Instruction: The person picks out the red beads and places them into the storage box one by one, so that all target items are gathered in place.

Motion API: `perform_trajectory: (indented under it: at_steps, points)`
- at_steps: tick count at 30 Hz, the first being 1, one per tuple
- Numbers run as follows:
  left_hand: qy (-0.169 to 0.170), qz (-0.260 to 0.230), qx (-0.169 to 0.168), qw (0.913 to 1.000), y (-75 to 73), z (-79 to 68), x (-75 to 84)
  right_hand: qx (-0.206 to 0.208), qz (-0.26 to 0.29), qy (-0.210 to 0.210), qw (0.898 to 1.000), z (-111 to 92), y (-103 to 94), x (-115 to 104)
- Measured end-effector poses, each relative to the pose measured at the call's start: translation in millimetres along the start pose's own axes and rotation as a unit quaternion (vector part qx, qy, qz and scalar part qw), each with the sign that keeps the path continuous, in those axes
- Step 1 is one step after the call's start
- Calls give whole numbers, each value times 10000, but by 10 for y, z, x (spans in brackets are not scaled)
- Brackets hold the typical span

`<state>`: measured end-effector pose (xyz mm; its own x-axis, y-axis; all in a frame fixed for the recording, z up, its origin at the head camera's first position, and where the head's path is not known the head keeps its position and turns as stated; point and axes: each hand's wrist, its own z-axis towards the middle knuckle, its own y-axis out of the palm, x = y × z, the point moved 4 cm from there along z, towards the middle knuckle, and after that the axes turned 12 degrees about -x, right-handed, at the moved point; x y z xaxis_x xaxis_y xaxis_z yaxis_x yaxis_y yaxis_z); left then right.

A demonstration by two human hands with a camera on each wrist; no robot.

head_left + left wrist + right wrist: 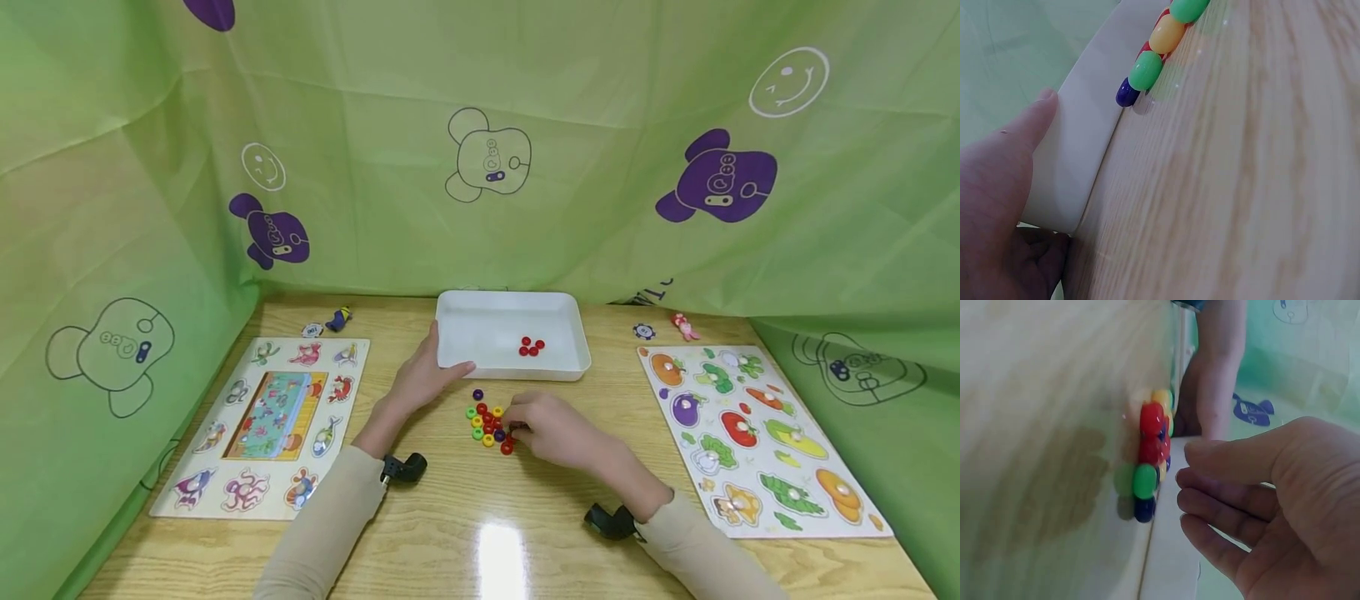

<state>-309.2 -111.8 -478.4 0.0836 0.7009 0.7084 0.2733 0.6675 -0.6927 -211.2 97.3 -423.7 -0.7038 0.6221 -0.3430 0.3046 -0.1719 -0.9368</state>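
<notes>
Beads (489, 422) — small, hard, glossy rings, likely light and slippery — cluster at frame centre, below the white tray (480, 364). Best pinched at the rim. Left hand (420, 377) grips the tray's corner; right hand (551, 427) hovers slack-fingered, grasping nothing.

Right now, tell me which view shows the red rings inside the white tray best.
The head view: four red rings lie in plain sight on the floor of the white tray. The left wrist view shows only the tray's outer wall, gripped by the left hand. The right wrist view shows none of them.
</notes>
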Motion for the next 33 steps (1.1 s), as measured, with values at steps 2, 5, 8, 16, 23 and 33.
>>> perform_trajectory:
  at_steps: [2, 5, 8, 16, 23, 33]
  points:
    - [6, -17, -3, 10000, -4, -4, 4, -30, -138, -68, 9999, -9, 27, -34]
    - [32, -27, -34, 10000, 1, -4, 8, -92, -352, -106, 9993, -18, 65, -62]
    - [18, -34, -63, 10000, 11, -1, 4, -120, -435, -50, 9990, -25, 90, -77]
    - [-57, -6, -25, 10000, 8, -3, -5, -68, -596, 66, 9982, 6, 143, -83]
    - [-18, -61, -1, 10000, -2, -19, -5, -125, -499, 63, 9987, 37, 89, -104]
    - [-9, -103, 10, 9999, -2, -34, 20, 433, -295, 269, 9983, 163, -175, 68]
